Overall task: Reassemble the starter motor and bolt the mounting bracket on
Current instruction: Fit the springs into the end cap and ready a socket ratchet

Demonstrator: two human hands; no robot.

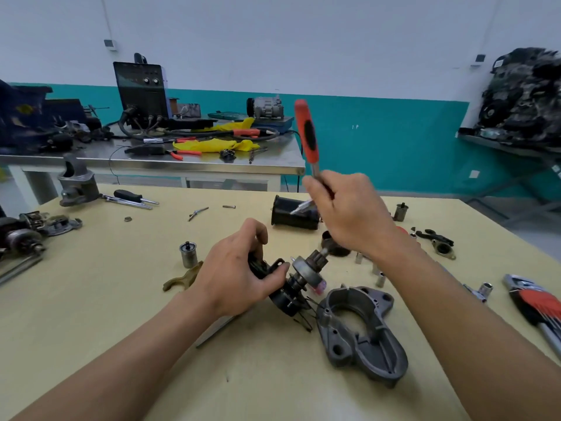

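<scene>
The right hand [349, 214] is closed round the metal shank of a red-handled tool [306, 132], with the handle pointing up and tilted. It is poised above the pinion end of the starter motor core [306, 270]. The left hand [239, 268] is clamped on the dark rear body of that core and holds it slanted over the worktop [106, 268], pinion aimed up and to the right.

A grip on the shank rather than the handle probably gives poor control. If the tool comes down as a tap, an off-centre blow could chip the pinion teeth or glance onto the left thumb, which lies just beside the clutch disc. With only one hand steadying it, the core could also twist. The thin dark wires trailing beneath it might snag on the mounting bracket [361, 326].

The core shows a silver disc, a small toothed pinion and a black body. The bracket — grey cast metal, hollow side up — lies just beside it, nearer the person. The black casing [293, 212] lies on its side farther back.
</scene>
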